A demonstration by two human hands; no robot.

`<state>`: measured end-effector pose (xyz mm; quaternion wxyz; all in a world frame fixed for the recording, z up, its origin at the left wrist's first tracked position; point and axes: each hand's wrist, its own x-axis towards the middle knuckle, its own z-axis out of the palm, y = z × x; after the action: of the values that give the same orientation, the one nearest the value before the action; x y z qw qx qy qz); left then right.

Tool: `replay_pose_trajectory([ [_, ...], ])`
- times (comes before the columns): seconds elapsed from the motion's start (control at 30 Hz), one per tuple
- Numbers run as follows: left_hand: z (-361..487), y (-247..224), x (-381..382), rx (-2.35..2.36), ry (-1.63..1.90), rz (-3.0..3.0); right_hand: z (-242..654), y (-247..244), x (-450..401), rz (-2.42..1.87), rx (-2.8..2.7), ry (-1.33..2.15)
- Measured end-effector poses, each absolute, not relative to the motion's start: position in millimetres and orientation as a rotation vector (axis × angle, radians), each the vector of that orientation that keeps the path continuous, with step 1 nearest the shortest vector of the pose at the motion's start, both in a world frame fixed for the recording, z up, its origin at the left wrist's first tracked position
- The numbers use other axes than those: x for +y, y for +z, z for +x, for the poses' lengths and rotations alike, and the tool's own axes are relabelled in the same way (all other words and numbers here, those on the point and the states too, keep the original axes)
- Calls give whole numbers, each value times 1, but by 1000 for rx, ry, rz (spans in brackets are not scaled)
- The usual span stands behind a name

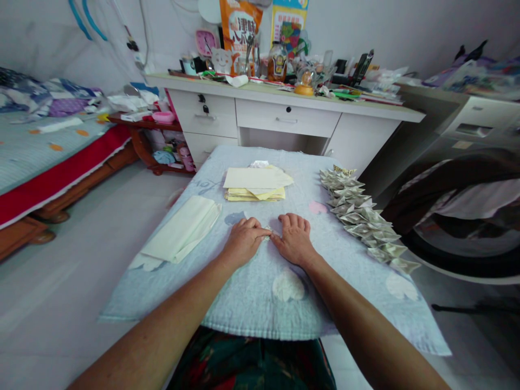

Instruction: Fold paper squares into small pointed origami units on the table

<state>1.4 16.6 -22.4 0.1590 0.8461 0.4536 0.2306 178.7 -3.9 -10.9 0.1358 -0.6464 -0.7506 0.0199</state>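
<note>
Near the middle of the cloth-covered table, a small piece of folded paper (267,232) lies mostly hidden under my fingers. My left hand (246,239) is closed, its index finger and thumb on the paper's left side. My right hand (294,238) lies flat on the cloth with its fingers stretched out; its thumb touches the paper's right end. Beyond both hands sits a stack of cream and yellow paper sheets (254,179). A pile of pale paper sheets (182,227) lies to the left. Several folded paper pieces with pointed ends (357,211) stand in rows on the right.
A pale blue quilted cloth (252,303) covers the table. Behind it stands a white desk (288,116) crowded with jars, bags and a pink clock (206,42). A bed (60,146) is at the left, and a front-loading washing machine (463,162) at the right.
</note>
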Motion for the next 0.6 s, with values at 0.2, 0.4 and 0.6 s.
replay_pose_trajectory([
  [0.2, 2, -21, 17, 1277, 670, 2395, 177, -10, -4, -1882, -2184, 68],
  [0.4, -11, -14, 15, 1408, 812, 2274, 177, -12, -3, -1895, -2174, 70],
  [0.6, -18, -10, 12, 1559, 597, 2259, 178, -13, -3, -1890, -2176, 72],
])
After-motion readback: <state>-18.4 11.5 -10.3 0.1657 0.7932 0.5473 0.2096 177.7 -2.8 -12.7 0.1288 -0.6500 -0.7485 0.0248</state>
